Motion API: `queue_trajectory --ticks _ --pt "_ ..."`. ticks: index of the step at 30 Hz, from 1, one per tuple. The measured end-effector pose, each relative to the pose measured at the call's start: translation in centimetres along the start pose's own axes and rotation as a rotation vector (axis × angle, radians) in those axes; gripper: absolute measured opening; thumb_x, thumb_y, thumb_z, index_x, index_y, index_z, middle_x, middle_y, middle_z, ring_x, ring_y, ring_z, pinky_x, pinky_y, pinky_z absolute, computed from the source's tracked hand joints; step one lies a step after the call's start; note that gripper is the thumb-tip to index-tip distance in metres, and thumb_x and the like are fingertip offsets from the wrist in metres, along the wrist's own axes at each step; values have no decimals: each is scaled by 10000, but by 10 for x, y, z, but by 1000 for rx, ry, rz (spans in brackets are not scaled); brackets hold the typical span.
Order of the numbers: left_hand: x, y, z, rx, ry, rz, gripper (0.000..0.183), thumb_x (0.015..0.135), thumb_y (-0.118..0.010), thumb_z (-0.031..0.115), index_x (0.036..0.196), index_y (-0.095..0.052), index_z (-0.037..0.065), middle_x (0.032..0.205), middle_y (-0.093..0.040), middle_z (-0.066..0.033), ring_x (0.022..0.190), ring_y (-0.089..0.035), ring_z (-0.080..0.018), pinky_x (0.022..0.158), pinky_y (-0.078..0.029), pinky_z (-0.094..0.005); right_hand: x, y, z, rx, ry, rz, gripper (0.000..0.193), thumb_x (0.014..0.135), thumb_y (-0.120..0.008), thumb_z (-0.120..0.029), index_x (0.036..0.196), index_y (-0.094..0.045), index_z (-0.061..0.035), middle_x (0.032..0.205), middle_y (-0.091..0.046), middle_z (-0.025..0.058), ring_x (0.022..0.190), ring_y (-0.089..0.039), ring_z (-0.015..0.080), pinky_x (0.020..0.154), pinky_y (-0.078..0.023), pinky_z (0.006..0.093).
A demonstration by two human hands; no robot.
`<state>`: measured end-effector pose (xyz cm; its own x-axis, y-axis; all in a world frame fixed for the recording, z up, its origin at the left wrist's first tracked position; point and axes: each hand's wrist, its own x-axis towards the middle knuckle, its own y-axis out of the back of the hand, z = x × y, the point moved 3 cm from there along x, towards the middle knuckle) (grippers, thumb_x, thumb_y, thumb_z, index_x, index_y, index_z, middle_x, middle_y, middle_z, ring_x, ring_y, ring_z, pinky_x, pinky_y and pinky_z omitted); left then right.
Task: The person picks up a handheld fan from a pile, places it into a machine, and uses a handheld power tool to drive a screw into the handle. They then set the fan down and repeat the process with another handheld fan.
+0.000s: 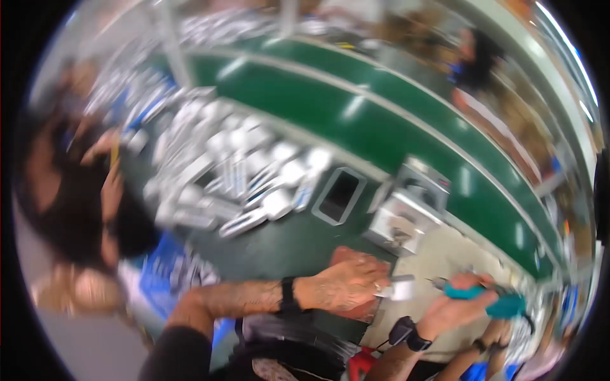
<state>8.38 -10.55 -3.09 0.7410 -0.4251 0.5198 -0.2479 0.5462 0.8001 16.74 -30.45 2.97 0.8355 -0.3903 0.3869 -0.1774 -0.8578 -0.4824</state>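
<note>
My left hand (348, 284) is closed at the fingertips on a small white plastic part (401, 288). It lies over a reddish-brown pad or block (361, 310), partly hidden beneath it. Wrapped in my right hand (454, 312) is a teal-handled tool (506, 307) with a thin dark tip pointing toward the white part, apart from it. Blur keeps me from telling the tool's exact kind. Both hands are above a pale work mat (406, 322).
White plastic parts (244, 168) are heaped at the left. A dark-screened phone-like device (341, 195) lies beyond my left hand, beside an open box (403, 222). A person (82, 184) works at the left; another person's hand (497, 334) is at lower right. A green divider (298, 95) runs behind.
</note>
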Motion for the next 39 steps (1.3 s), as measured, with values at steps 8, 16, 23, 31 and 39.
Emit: queue_trajectory --ticks 8,16,23,31,39 --pt "-59 110 -41 -362 600 536 422 898 -702 247 1225 -588 7 1149 -616 -155 1047 -615 -276 941 -491 -374 28 24 7 -287 149 0 361 1055 -452 -308 1115 -515 43 752 -453 43 698 -435 144 687 -397 295" --pt "-287 256 -190 229 1106 1062 369 917 -576 142 1235 -558 -44 1099 -641 -124 993 -602 -190 904 -470 -295 15 43 46 -365 40 -51 418 1050 -458 -338 1070 -559 67 762 -533 73 677 -497 169 591 -407 291" --pt "-347 301 -261 1162 1179 506 426 856 -635 211 1208 -578 -22 1161 -635 -228 1110 -596 -414 968 -460 -480 8 56 47 -479 25 -95 414 1054 -442 -358 1108 -530 43 750 -556 66 677 -526 153 611 -442 279" --pt "-18 159 -98 -15 528 554 322 881 -666 54 1193 -605 8 1102 -663 -128 1023 -621 -230 901 -478 -340 -7 61 26 -334 50 -184 482 971 -588 -412 1155 -524 29 768 -599 56 674 -557 142 608 -488 270" --pt "146 -11 23 -4 155 -59 146 836 -665 149 936 -642 45 761 -647 -110 741 -671 -286 616 -534 -406 -49 95 -20 -333 -81 -209 653 883 -675 -552 1125 -536 39 730 -559 62 632 -551 159 545 -431 283"
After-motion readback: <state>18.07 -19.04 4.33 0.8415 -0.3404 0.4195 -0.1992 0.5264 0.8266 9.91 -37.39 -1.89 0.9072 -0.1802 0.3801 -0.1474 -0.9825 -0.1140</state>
